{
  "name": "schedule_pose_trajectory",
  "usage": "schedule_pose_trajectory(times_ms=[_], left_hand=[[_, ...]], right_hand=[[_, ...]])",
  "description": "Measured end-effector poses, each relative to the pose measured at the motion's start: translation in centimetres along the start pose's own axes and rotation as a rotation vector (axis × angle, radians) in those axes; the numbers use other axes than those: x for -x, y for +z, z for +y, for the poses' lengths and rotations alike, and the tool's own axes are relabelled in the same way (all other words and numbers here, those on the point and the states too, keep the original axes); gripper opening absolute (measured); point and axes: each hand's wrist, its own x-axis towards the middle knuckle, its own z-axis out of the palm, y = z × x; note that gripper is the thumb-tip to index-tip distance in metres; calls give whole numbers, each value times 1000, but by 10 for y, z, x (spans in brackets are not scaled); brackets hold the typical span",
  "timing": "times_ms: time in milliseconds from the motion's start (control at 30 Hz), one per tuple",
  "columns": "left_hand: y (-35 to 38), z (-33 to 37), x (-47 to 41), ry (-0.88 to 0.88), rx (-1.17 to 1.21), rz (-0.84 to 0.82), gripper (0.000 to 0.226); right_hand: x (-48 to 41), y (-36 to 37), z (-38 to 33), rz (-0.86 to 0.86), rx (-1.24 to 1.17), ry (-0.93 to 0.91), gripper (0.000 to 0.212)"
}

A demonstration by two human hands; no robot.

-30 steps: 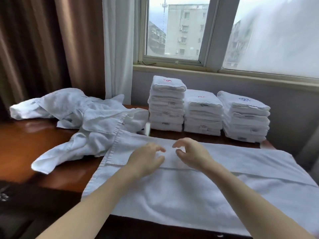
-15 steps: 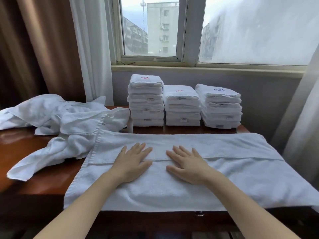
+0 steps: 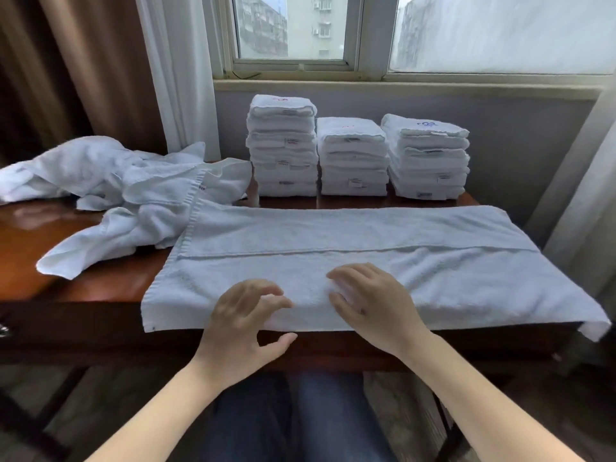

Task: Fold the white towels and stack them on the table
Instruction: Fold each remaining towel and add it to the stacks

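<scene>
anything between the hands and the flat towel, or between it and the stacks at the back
Nothing visible. The left hand and right hand are at the near edge of the flat towel; only bare table separates it from the three stacks. The crumpled pile lies left.

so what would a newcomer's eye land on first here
Probably the white towel spread across the near side of the table, with the left hand and right hand at its near edge. Next come three stacks of folded towels under the window, and a rumpled heap of towels to the left.
</scene>
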Motion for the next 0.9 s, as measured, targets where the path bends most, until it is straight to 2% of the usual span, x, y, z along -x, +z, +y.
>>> schedule_pose_trajectory(times_ms=[100,167,233,333,367,533,667,767,900], left_hand=[[7,-6,18,-3,-117,3,67],[7,-10,23,-27,-129,35,71],[3,-13,23,-27,-94,55,63],[-7,-13,18,-31,-29,60,23],[-11,-12,16,-54,-6,55,17],[-29,-12,5,-141,8,82,22],[-39,-17,-11,-232,-33,133,26],[-44,-20,-33,-307,-69,193,21],[-44,-30,-57,-407,-86,166,19]], right_hand=[[15,8,-2,73,-8,-126,22],[21,12,0,67,9,-151,25],[24,13,2,44,35,-161,32],[24,12,2,-31,81,-161,46],[24,11,1,-49,90,-162,47],[22,-5,0,-8,59,-176,21],[15,-25,1,178,112,-111,7],[4,-37,5,291,196,-29,7],[-6,-46,25,343,279,108,12]])
